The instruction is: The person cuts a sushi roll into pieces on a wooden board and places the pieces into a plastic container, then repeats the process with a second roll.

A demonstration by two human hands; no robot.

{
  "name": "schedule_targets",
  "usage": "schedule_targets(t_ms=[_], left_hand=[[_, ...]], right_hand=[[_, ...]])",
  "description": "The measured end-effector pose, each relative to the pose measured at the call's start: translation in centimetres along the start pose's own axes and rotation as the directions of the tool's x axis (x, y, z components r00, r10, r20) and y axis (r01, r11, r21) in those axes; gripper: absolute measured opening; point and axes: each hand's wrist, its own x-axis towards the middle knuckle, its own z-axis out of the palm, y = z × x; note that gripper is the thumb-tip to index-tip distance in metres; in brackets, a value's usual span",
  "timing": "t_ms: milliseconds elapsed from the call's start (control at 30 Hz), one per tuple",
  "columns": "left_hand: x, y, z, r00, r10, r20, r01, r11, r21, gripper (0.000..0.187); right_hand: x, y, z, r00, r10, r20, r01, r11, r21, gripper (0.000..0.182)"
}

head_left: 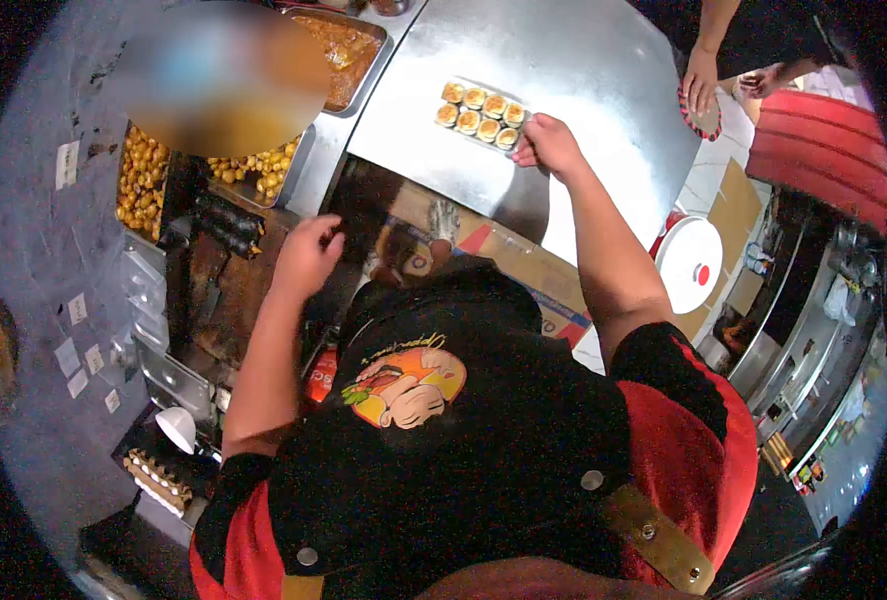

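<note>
A kitchen worker's right hand [549, 145] pinches the near corner of a tray of small buns [481, 112], which lies flat on the steel counter [604, 70] toward 12 o'clock, its two neat rows kept level by the low grip. The left hand [306, 257], fingers loosely curled and holding nothing, hangs free at 10 o'clock beside a bin of fried balls [144, 180] (another person's hand [701, 82] rests on a cloth at 2 o'clock).
</note>
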Motion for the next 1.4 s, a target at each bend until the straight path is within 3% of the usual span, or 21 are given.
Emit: schedule_targets(t_ms=[167, 233, 300, 433, 567, 700, 767, 833, 867, 900, 967, 1033, 1100, 1167, 1200, 1233, 1267, 1300, 1333, 1367, 1400], left_hand=[[-6.7, -3.8, 1.6, 0.992, 0.057, -0.113, -0.053, 0.998, 0.037, 0.034], [-8.5, -3.9, 0.8, 0.985, -0.167, -0.033, 0.165, 0.985, -0.052, 0.032], [-9.8, -4.7, 0.5, 0.978, -0.188, -0.091, 0.184, 0.982, -0.05, 0.032], [-12.4, -7.2, -0.3, 0.94, -0.293, -0.175, 0.273, 0.953, -0.129, 0.032], [-12.8, -11.0, -1.1, 0.865, -0.316, -0.39, 0.275, 0.948, -0.158, 0.03], [-11.5, -15.5, -2.6, 0.759, -0.454, -0.466, 0.376, 0.891, -0.256, 0.028], [-11.3, -18.1, -3.6, 0.695, -0.248, -0.675, 0.3, 0.953, -0.041, 0.025], [-11.6, -21.2, -4.7, 0.665, -0.285, -0.691, 0.327, 0.942, -0.074, 0.024], [-12.1, -22.7, -5.0, 0.644, -0.308, -0.7, 0.344, 0.934, -0.095, 0.023], [-12.9, -23.6, -5.2, 0.637, -0.317, -0.702, 0.349, 0.931, -0.104, 0.023], [-14.7, -25.2, -5.6, 0.647, -0.388, -0.657, 0.342, 0.917, -0.205, 0.02], [-16.9, -25.0, -5.6, 0.688, -0.427, -0.586, 0.342, 0.904, -0.257, 0.018], [-19.2, -24.2, -5.3, 0.725, -0.459, -0.514, 0.343, 0.887, -0.309, 0.016], [-21.1, -23.7, -4.7, 0.827, -0.371, -0.422, 0.265, 0.92, -0.289, 0.014], [-21.9, -23.6, -4.8, 0.83, -0.365, -0.423, 0.258, 0.922, -0.289, 0.014], [-22.5, -23.6, -5.0, 0.876, -0.269, -0.4, 0.141, 0.936, -0.322, 0.013], [-23.2, -23.3, -5.2, 0.911, -0.17, -0.377, 0.026, 0.933, -0.358, 0.012], [-23.9, -22.3, -6.2, 0.913, -0.165, -0.374, 0.023, 0.934, -0.356, 0.012], [-24.6, -20.5, -8.0, 0.877, -0.018, -0.48, -0.137, 0.949, -0.285, 0.012], [-25.3, -18.7, -10.0, 0.812, 0.128, -0.569, -0.289, 0.936, -0.201, 0.014], [-26.0, -17.5, -12.0, 0.816, 0.129, -0.564, -0.289, 0.935, -0.204, 0.014]], right_hand=[[1.8, -1.5, -5.6, 0.983, -0.052, -0.176, 0.053, 0.999, 0.0, 0.02], [2.0, -2.5, -6.6, 0.928, -0.121, -0.353, 0.196, 0.963, 0.184, 0.022], [1.6, -3.3, -7.1, 0.93, -0.061, -0.363, 0.157, 0.958, 0.24, 0.024], [2.1, -1.7, -6.8, 0.946, -0.03, -0.323, 0.067, 0.992, 0.105, 0.019], [0.8, 0.7, -2.9, 0.982, -0.048, -0.185, 0.039, 0.998, -0.052, 0.02], [-2.3, 2.8, 4.0, 0.999, -0.038, 0.026, 0.044, 0.951, -0.307, 0.026], [-2.4, 4.7, 6.4, 0.984, -0.035, 0.174, 0.129, 0.816, -0.564, 0.026], [-3.8, 5.7, 9.5, 0.953, -0.102, 0.286, 0.284, 0.634, -0.719, 0.023], [-4.6, 5.6, 11.0, 0.939, -0.032, 0.342, 0.29, 0.608, -0.739, 0.02], [-5.5, 5.6, 13.1, 0.943, -0.056, 0.328, 0.313, 0.485, -0.817, 0.018], [-7.6, 4.0, 18.4, 0.894, -0.005, 0.449, 0.428, 0.311, -0.848, 0.019], [-9.9, 2.3, 24.9, 0.834, 0.038, 0.551, 0.49, 0.409, -0.77, 0.032], [-11.1, 1.2, 32.4, 0.729, -0.014, 0.684, 0.657, 0.294, -0.694, 0.032], [-14.9, -3.5, 41.4, 0.683, 0.097, 0.724, 0.667, 0.324, -0.672, 0.034], [-14.4, -2.6, 45.0, 0.569, -0.05, 0.821, 0.803, 0.247, -0.542, 0.036], [-13.7, -1.6, 48.2, 0.421, -0.18, 0.889, 0.905, 0.142, -0.4, 0.038], [-13.3, -1.4, 51.6, 0.388, -0.168, 0.906, 0.921, 0.079, -0.38, 0.037], [-12.7, -1.2, 54.7, 0.354, -0.157, 0.922, 0.935, 0.018, -0.355, 0.037], [-11.5, -0.1, 57.3, 0.359, -0.159, 0.92, 0.933, 0.023, -0.36, 0.037], [-9.9, 1.9, 59.5, 0.262, -0.344, 0.902, 0.937, -0.132, -0.323, 0.035], [-9.1, 3.1, 60.9, 0.128, -0.501, 0.856, 0.907, -0.29, -0.305, 0.034]])
